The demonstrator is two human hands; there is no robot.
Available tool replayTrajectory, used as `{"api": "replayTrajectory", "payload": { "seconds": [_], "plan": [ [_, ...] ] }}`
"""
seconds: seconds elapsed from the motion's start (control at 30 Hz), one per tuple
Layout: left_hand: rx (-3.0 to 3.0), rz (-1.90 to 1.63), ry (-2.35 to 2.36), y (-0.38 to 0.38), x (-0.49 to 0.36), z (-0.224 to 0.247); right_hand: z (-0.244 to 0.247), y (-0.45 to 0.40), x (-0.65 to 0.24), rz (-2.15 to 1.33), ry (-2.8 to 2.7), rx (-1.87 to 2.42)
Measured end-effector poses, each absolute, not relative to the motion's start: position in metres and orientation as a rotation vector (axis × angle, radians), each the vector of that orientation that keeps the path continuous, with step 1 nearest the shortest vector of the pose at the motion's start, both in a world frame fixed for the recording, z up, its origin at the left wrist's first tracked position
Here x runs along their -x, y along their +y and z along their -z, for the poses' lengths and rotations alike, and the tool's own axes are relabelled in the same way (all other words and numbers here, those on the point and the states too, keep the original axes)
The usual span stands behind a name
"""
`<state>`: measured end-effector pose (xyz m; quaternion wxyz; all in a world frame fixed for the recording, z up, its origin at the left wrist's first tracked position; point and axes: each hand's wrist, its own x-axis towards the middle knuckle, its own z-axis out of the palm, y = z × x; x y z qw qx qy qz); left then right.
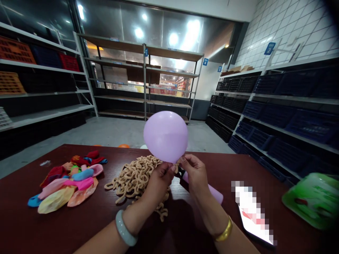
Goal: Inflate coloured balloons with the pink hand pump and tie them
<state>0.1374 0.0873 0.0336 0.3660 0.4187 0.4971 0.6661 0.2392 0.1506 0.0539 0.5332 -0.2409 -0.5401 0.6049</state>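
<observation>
An inflated light purple balloon (165, 135) stands upright above the table, its neck down between my hands. My left hand (161, 176) is closed in a pinch at the neck. My right hand (194, 173) pinches right beside it, at a small tan loop (177, 166) by the neck; fingers partly hide this spot. Under my right hand lies a purple cylinder with a black end (215, 194), perhaps a hand pump. Left of my left hand is a heap of tan loops (135, 176). Farther left lie several uninflated balloons (71, 181) in mixed colours.
On the dark red table (87, 229), a phone (254, 215) with a blurred-out screen lies at right, beside a green plastic package (312, 201). Beyond the far edge, an orange round top (124, 145) shows. Shelves (145, 100) with crates (278, 121) line the room.
</observation>
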Motion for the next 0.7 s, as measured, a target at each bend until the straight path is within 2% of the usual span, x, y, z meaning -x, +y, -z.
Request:
{"api": "replayTrajectory", "payload": {
  "seconds": [0.27,0.47,0.7],
  "plan": [
    [-0.906,-1.649,1.106,0.085,-0.145,-0.037,-0.056,0.158,-0.243,-1.449,-1.243,0.649],
    [-0.97,-1.761,1.278,0.09,-0.133,-0.03,-0.049,0.157,-0.231,-1.737,-1.394,0.595],
    [-1.324,-1.664,1.599,0.093,-0.123,-0.026,-0.04,0.158,-0.223,-1.83,-1.142,0.586]
  ]
}}
